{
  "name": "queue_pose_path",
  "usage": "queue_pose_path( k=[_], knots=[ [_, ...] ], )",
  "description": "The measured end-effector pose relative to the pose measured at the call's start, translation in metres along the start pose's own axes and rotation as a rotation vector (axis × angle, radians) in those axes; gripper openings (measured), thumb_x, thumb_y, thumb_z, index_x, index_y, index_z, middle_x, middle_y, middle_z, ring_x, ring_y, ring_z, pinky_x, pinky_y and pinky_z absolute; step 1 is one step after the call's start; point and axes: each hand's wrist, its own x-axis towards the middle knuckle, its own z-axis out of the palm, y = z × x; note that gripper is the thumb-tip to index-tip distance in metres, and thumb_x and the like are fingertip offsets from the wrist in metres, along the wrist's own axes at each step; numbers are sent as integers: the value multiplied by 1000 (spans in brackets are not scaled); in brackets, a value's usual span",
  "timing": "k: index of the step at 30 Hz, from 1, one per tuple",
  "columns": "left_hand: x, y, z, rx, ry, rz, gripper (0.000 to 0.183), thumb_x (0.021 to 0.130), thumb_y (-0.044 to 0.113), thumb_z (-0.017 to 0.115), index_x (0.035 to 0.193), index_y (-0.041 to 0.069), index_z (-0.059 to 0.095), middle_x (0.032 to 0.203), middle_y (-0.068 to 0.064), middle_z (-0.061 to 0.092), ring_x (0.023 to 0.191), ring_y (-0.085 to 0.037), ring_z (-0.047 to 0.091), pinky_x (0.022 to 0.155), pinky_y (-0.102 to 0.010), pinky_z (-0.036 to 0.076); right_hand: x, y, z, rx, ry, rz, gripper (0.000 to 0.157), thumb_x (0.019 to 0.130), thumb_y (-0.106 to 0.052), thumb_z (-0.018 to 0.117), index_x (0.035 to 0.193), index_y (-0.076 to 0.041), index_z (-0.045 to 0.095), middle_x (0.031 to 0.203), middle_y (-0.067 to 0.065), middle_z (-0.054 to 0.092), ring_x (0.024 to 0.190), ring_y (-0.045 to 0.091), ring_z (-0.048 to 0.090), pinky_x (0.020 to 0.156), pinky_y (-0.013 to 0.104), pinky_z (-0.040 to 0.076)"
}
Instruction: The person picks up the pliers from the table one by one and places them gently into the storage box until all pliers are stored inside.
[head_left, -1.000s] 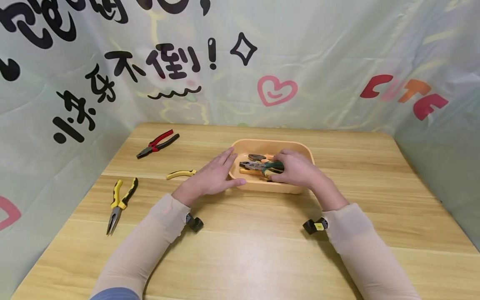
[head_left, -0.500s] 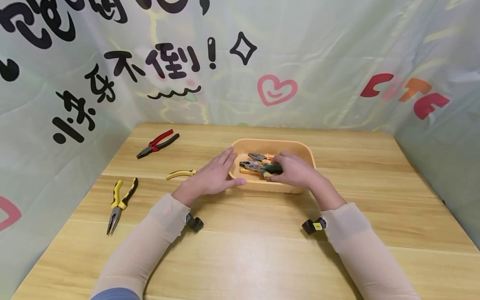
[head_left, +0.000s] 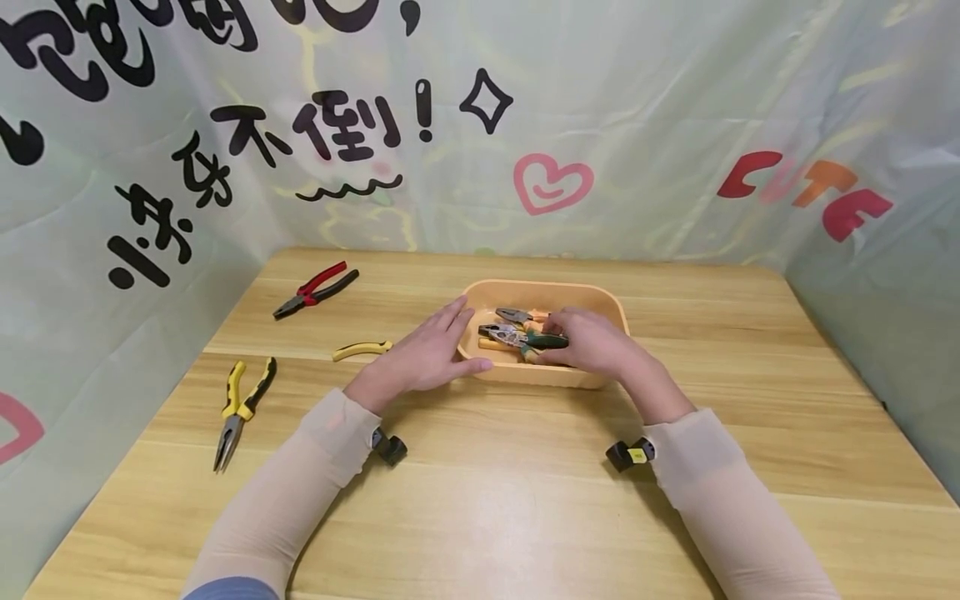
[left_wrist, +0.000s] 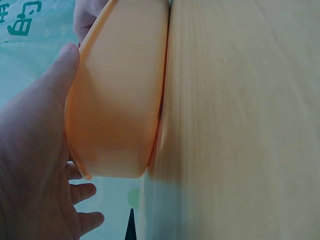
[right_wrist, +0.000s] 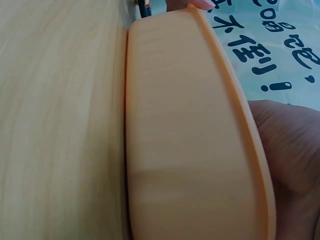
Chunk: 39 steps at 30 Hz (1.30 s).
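Observation:
A peach plastic basket [head_left: 543, 377] stands at the table's middle with several pliers inside. My left hand [head_left: 423, 346] rests on its left end, fingers straight over the rim and thumb along the front edge; the left wrist view shows this hand [left_wrist: 37, 140] beside the basket wall [left_wrist: 117, 95]. My right hand [head_left: 592, 342] reaches into the basket's right part, around green-handled pliers [head_left: 517, 335] whose jaws point left. Its fingertips are partly hidden, and I cannot tell whether they grip the handles. Orange-handled pliers [head_left: 513, 315] lie just behind. In the right wrist view the basket wall [right_wrist: 192, 125] hides most of this hand [right_wrist: 290, 155].
Red-and-black pliers [head_left: 315, 289] lie at the back left of the wooden table [head_left: 495, 500]. Yellow-and-black long-nose pliers [head_left: 238, 412] lie nearer at the left. A yellow handle [head_left: 362, 350] shows beside my left hand, its other part hidden. A printed cloth [head_left: 637, 100] hangs behind.
Inside the basket, my right fingers have shifted slightly and the green handles have turned a little, their end now showing before the hand. My left hand keeps its place on the rim.

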Motion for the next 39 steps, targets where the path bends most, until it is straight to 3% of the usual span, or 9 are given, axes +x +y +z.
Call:
queue_pose_path(
  k=[14,39],
  knots=[
    [0,0,-1,4,-9,-1,109,84,85,22,157,5,8,163,-10,-8,148,-28,4,118,-41,13,0,2,-3,24,13,-36,33,88,-35,74,110,-10,71,101,2,70,90,22,65,80,43,51],
    [0,-1,-1,-2,-3,-1,109,84,85,23,158,6,8,163,-9,-9,148,-29,5,118,-42,14,-19,10,-12,30,99,-97,42,94,-37,66,123,-6,64,118,11,62,108,30,59,91,48,48]
  ],
)
